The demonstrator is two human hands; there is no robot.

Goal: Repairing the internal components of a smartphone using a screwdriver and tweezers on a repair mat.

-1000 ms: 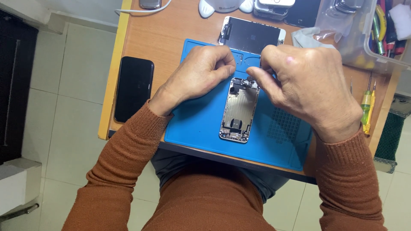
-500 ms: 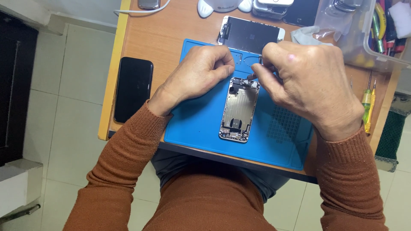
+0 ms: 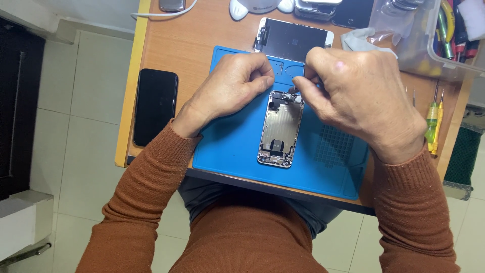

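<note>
The left hand (image 3: 235, 88) is curled into a loose fist at the top left corner of the opened phone chassis (image 3: 279, 129), fingertips pressed together, but whether its grip pinches a small part or tool is hidden by the knuckles. The right hand (image 3: 356, 96) is bunched likewise at the top right corner, fingers closed together over the upper end of the chassis; what its grip holds, if anything, cannot be told. The chassis lies face-open in the middle of a blue work mat (image 3: 237, 146), long axis toward the person, bare metal backplate showing.

It looks light, thin and stiff, with delicate connectors and small parts at both ends; the safer hold would seem to be along the long side rails, not the innards.

Beyond the mat, a detached screen panel (image 3: 290, 38) lies just above the hands, a dark phone (image 3: 155, 106) sits to the left on the wooden worktop (image 3: 192, 40), and two screwdrivers (image 3: 433, 126) lie right, below a clear plastic bin (image 3: 429, 55).
</note>
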